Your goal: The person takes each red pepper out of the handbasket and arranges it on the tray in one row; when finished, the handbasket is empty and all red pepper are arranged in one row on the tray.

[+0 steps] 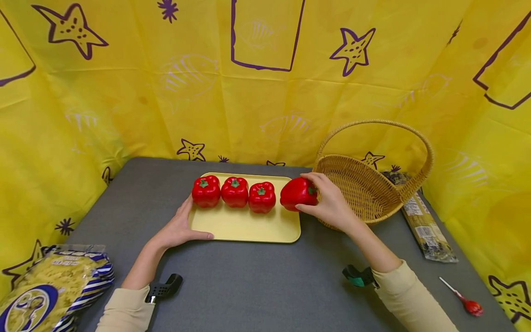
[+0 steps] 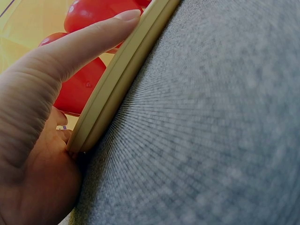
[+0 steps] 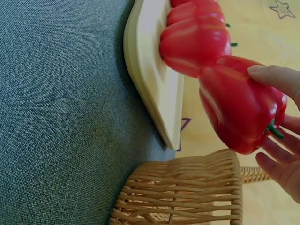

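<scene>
My right hand (image 1: 329, 200) holds a red bell pepper (image 1: 298, 194) between thumb and fingers. That pepper is tilted on its side over the right end of a pale yellow tray (image 1: 244, 228), its green stem (image 3: 275, 130) toward the palm. Three more red peppers stand in a row on the tray, stems up: a left one (image 1: 206, 192), a middle one (image 1: 234, 192) and a right one (image 1: 262, 198). At the tray's left front corner rests my left hand (image 1: 178, 228), its straight thumb (image 2: 101, 35) along the front rim and fingers at the left side.
A wicker basket (image 1: 352, 189) with a tall handle stands close right of the tray. Beyond it lies a long clear packet (image 1: 427, 226), with a red lollipop (image 1: 472, 306) nearer the front. A bag of pasta (image 1: 58, 286) is at front left. Yellow cloth (image 1: 249, 106) surrounds the grey table (image 1: 257, 281).
</scene>
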The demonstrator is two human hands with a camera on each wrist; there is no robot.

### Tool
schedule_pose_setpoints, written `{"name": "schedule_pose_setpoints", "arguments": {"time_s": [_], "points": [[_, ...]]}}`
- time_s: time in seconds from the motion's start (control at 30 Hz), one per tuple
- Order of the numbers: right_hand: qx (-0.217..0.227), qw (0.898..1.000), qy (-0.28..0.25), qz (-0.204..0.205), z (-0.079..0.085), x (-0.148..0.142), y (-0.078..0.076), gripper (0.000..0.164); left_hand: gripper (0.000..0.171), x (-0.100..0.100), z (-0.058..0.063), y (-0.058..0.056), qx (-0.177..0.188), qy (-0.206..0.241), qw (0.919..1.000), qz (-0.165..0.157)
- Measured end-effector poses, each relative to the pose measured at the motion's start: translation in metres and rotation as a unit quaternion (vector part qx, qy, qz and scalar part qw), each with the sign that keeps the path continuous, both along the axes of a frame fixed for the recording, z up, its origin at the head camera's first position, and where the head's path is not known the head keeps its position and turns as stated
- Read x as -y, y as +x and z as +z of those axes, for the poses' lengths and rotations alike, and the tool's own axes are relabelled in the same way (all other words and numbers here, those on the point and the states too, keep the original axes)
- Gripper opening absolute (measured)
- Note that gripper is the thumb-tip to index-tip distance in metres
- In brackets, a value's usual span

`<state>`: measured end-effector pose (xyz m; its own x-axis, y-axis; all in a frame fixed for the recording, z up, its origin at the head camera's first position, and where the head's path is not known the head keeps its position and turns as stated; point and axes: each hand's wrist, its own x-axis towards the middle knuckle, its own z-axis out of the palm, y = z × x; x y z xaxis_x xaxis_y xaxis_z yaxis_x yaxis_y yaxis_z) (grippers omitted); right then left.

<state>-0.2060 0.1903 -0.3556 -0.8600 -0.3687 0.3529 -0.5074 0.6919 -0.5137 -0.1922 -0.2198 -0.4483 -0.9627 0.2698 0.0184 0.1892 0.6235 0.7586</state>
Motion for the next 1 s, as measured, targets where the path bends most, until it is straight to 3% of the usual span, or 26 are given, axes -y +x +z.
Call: {"name": "schedule_pose_setpoints", "arguments": {"time_s": [0.53, 0.77, 1.0], "points": [[0.011, 0.997, 0.059, 0.041, -0.016, 0.014, -0.011, 0.076, 0.133, 0.0, -0.002, -0.002, 0.0, 0.001, 1.0, -0.002], [-0.003, 0.995, 0.081, 0.058, -0.02, 0.019, -0.015, 0.077, 0.133, 0.0, -0.002, -0.002, -0.003, 0.006, 1.0, -0.002], [0.008, 0.994, 0.09, 0.055, -0.02, 0.025, -0.018, 0.08, 0.133, 0.0, -0.003, -0.003, -0.001, 0.002, 1.0, -0.003]]}}
